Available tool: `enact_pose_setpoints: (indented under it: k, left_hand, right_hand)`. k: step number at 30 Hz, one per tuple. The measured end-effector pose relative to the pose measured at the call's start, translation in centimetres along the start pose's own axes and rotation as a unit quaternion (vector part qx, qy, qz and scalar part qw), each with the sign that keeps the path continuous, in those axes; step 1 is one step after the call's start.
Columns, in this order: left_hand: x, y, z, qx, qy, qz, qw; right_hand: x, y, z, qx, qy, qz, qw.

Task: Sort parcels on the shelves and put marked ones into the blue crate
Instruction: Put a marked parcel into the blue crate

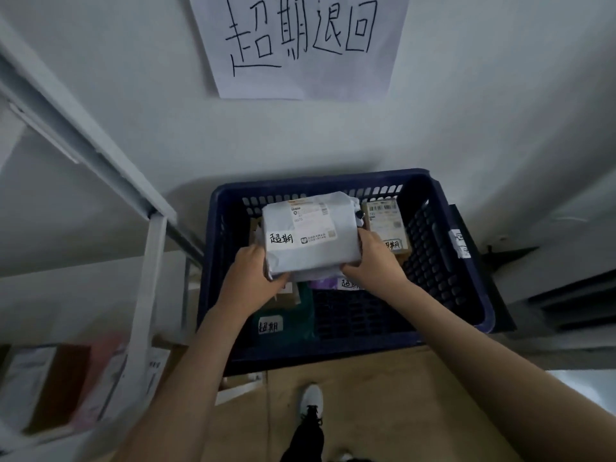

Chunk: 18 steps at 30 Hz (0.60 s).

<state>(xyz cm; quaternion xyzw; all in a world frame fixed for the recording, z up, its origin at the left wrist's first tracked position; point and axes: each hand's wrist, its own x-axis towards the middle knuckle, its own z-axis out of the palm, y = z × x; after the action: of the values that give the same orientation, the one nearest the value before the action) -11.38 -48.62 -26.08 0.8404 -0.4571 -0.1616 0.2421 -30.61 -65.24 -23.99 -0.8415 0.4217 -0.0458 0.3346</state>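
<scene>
Over the dark blue slotted plastic crate (443, 261), the left hand (255, 278) and right hand (375, 258) each have their grip clamped on an end of a grey plastic mailer parcel (311, 235) bearing a handwritten white tag, above other tagged parcels (386, 225) inside the crate.

The light is dim, soft and cool, with no glare. The white wall (466, 128) reads grey, and a soft shadow falls on it just behind the blue crate (466, 268). The crate's inside is dark. The wide lens bends the shelf frame (100, 155) at the left edge. The parcels on the lower shelf (60, 388) in the bottom left corner are blurred, while the sign (300, 45) stays readable.
</scene>
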Motion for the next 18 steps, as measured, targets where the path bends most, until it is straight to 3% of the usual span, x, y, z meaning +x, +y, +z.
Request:
enact_pose_setpoints:
  k: [18]
  left_hand:
    - [6.9,2.7,4.6,0.077,-0.036,0.079,0.993]
  right_hand:
    - [3.4,6.0,-1.9,0.003,0.041,0.067,0.997]
